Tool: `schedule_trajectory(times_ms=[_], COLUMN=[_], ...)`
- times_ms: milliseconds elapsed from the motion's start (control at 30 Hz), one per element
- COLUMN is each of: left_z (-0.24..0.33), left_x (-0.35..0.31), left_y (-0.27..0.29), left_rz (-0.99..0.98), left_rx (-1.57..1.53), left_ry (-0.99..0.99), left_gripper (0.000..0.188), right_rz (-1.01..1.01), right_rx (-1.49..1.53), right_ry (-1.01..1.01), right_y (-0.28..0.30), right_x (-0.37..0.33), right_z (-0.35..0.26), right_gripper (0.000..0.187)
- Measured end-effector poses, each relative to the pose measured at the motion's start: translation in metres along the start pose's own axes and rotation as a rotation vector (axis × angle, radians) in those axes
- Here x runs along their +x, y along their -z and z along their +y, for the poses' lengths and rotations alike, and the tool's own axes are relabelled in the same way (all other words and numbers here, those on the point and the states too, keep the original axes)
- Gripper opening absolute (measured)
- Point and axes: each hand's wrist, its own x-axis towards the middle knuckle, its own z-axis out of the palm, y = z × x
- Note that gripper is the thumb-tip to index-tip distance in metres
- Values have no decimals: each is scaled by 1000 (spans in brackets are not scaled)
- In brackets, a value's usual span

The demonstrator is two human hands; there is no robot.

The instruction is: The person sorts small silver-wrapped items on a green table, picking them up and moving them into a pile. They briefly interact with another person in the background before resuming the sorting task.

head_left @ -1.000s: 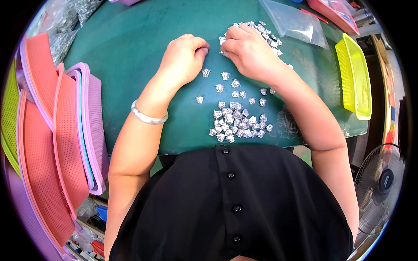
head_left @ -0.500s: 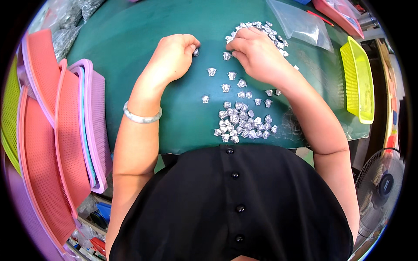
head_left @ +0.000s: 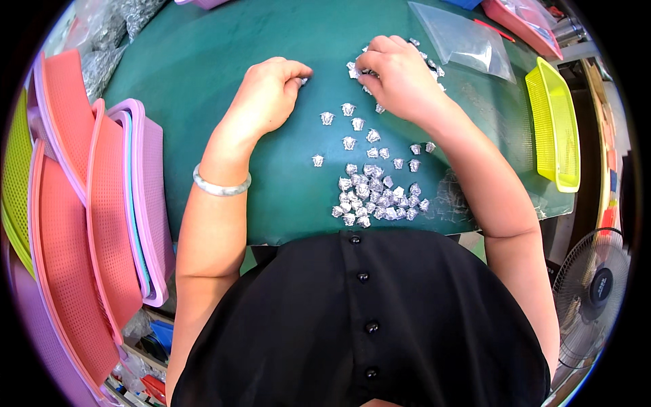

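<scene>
My left hand (head_left: 266,91) hovers over the green table, thumb and forefinger pinched on a small silver piece (head_left: 304,81), mostly hidden by the fingertips. My right hand (head_left: 400,74) is over the far pile of small silver pieces (head_left: 352,70), its fingers curled down among them. Whatever lies between those fingertips is hidden. Several silver pieces with small points (head_left: 357,124) are scattered apart between the hands and my body. Close to the table's near edge sits a denser heap of the same silver pieces (head_left: 373,190).
Stacked pink and purple mesh baskets (head_left: 115,203) stand along the left side. At the right are a yellow-green basket (head_left: 555,125), a clear plastic bag (head_left: 464,44), a red pen (head_left: 494,30) and a pink tray (head_left: 522,30). A fan (head_left: 591,292) stands at lower right.
One silver piece that lay by my right fingertips now lies nearer my body, among the scattered ones. My right hand has shifted slightly away over the far pile. My left hand keeps its pinch.
</scene>
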Motion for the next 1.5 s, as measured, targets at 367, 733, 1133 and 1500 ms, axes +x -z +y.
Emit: schedule_trajectory(times_ms=[367, 733, 1133, 1500], left_z=[-1, -5, 0, 22], left_x=[5, 7, 7, 36], left_y=[3, -6, -8, -35], left_rz=[-66, 68, 4, 39], left_rx=[40, 78, 60, 134], left_ry=[0, -59, -75, -254], left_gripper=[18, 19, 19, 16], right_rz=[-150, -40, -71, -29], right_rx=[54, 171, 166, -3], right_ry=[67, 196, 179, 19], right_y=[1, -10, 12, 14], right_x=[2, 25, 1, -7], right_z=[-10, -3, -1, 13], right_gripper=[10, 11, 29, 16])
